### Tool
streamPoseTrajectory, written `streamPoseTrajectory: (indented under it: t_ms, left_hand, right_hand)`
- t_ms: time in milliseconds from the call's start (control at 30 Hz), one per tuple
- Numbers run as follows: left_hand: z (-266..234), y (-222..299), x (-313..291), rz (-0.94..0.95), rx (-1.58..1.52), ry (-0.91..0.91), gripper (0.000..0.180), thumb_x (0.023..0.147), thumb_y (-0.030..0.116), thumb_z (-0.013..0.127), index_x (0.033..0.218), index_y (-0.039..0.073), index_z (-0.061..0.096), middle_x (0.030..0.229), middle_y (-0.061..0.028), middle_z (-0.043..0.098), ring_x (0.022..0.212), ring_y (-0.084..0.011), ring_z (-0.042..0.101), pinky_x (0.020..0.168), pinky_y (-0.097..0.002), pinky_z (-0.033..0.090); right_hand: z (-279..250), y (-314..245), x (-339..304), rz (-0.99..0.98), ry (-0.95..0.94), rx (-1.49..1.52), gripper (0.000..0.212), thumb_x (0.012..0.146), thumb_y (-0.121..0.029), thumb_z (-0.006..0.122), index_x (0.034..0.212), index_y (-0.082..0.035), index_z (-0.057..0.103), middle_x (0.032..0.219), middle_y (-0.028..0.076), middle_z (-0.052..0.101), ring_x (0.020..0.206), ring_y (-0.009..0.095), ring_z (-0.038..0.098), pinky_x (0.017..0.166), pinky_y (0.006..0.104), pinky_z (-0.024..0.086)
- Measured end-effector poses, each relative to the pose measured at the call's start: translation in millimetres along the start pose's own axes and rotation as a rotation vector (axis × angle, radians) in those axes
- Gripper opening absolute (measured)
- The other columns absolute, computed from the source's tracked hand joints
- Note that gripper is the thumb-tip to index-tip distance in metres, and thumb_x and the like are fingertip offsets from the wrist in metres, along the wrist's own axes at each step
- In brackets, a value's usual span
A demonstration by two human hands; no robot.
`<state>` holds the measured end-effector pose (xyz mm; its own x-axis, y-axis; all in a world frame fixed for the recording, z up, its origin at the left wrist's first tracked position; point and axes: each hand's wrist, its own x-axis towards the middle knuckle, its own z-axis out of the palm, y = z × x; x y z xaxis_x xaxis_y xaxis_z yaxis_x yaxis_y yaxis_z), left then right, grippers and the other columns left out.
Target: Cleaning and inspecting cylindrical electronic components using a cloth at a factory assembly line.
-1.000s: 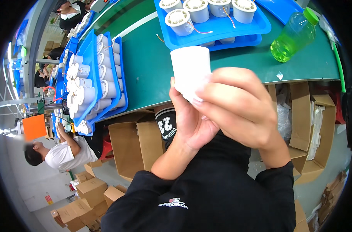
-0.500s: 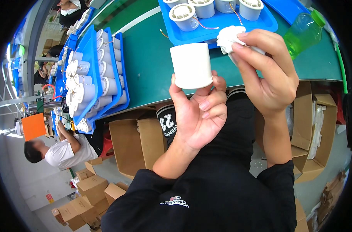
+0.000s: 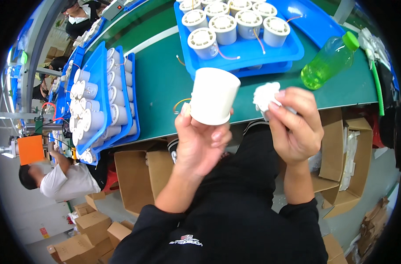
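Observation:
In my left hand (image 3: 200,145) is a white cylindrical housing (image 3: 214,96), gripped near its lower rim and tilted a little to the right. A thin coloured wire (image 3: 181,104) sticks out at its left side. My right hand (image 3: 297,123) pinches a crumpled white cloth (image 3: 266,94) between thumb and fingers, apart from the housing. Beyond both hands, a blue tray (image 3: 270,55) carries several similar white housings (image 3: 203,43) with slotted tops and thin wires.
Stacked blue trays (image 3: 107,116) of housings stand at the left of the green table (image 3: 156,88). A bottle of green liquid (image 3: 325,64) stands at right. Open cardboard boxes (image 3: 132,180) sit below the table edge. A person in a white shirt (image 3: 70,180) works at far left.
The housing has come lower and nearer me and now leans to the right, with a wire showing beside it. My right hand and the cloth have also moved down; the view has shifted.

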<state>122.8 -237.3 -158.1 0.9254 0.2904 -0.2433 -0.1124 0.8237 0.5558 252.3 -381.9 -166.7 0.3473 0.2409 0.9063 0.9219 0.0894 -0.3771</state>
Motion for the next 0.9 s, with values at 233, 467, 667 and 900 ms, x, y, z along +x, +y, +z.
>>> streamPoseTrajectory:
  t_ms: [233,467,667,900]
  left_hand:
    - [68,79,69,0.774,1.798,-0.236,0.049,0.065,0.027,0.081,0.102,-0.003,0.069,0.087,-0.0113,0.066,0.061,-0.0154,0.056,0.057,-0.0283,0.046]
    - [83,105,130,0.563,2.448,-0.251,0.046,0.06,0.041,0.078,0.082,0.001,0.072,0.08,-0.0215,0.069,0.08,-0.0356,0.068,0.074,-0.0433,0.054]
    - [100,88,135,0.437,2.686,-0.379,0.036,0.06,0.032,0.081,0.083,0.005,0.075,0.084,-0.0159,0.071,0.084,-0.0291,0.069,0.068,-0.0406,0.055]
    - [73,106,122,0.472,2.552,-0.312,0.04,0.062,0.032,0.082,0.089,0.003,0.073,0.095,-0.0174,0.067,0.086,-0.0332,0.067,0.071,-0.0437,0.055]
  right_hand:
    - [-36,5,-45,0.264,0.05,-0.192,0.025,0.067,0.013,0.074,0.088,0.0,0.069,0.095,0.012,0.065,0.087,0.03,0.063,0.071,0.0349,0.052]
    - [-34,0,-78,0.412,0.016,-0.184,0.02,0.074,0.011,0.07,0.092,0.001,0.069,0.099,0.014,0.064,0.095,0.031,0.062,0.082,0.0375,0.051]
    - [-56,16,-110,0.537,0.056,-0.024,0.016,0.086,0.012,0.06,0.101,0.007,0.065,0.109,0.014,0.06,0.101,0.026,0.059,0.085,0.0336,0.052]
    - [-48,19,-117,0.608,-0.028,-0.007,0.015,0.09,0.007,0.06,0.104,0.008,0.065,0.116,0.013,0.057,0.108,0.023,0.057,0.093,0.0331,0.048]
